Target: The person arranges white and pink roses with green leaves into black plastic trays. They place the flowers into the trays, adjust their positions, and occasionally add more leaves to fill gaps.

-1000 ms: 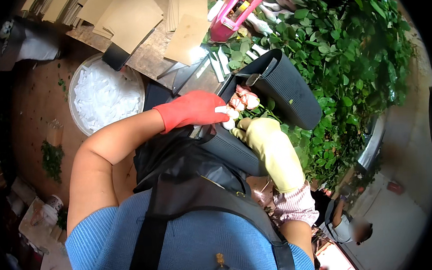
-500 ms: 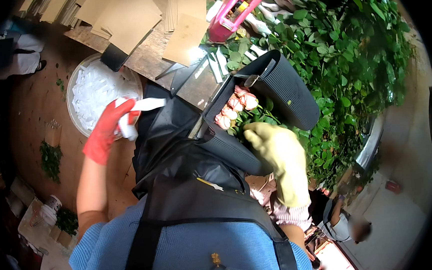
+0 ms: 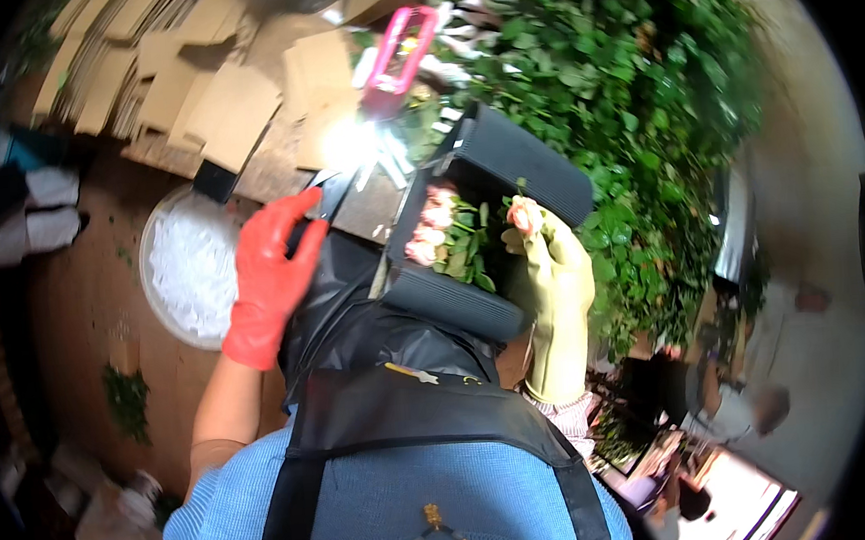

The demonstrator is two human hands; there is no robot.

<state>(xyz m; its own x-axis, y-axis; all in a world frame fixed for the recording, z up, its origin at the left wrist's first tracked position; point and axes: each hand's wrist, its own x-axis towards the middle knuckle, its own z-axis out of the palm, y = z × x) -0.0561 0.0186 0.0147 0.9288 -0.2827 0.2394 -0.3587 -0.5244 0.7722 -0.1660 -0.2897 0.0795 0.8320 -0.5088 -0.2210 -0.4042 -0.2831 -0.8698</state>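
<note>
My left hand [image 3: 267, 276], in a red rubber glove, is open with thumb and fingers apart beside a metal piece [image 3: 330, 192] at the table edge. Nothing shows between its fingers. In a pale yellow glove, my right hand [image 3: 559, 286] pinches a pink rose [image 3: 524, 215] just below the bloom, above a trough with dark ribbed sides [image 3: 531, 168]. Several pink roses [image 3: 428, 235] lie inside against the trough's left end, their green leaves toward the right. The held rose's lower stem is hidden.
Left of me stands a round tub [image 3: 153, 290] full of white strips [image 3: 192, 272]. Cardboard sheets [image 3: 231, 113] and a pink plastic holder [image 3: 407, 51] sit on the table. Leafy stems [image 3: 632, 106] are heaped at the right. A person [image 3: 738, 404] is at the lower right.
My left hand has let go of the white strips and moved right to the table edge. My right hand has come up, with a rose now in its fingers. The view has shifted.
</note>
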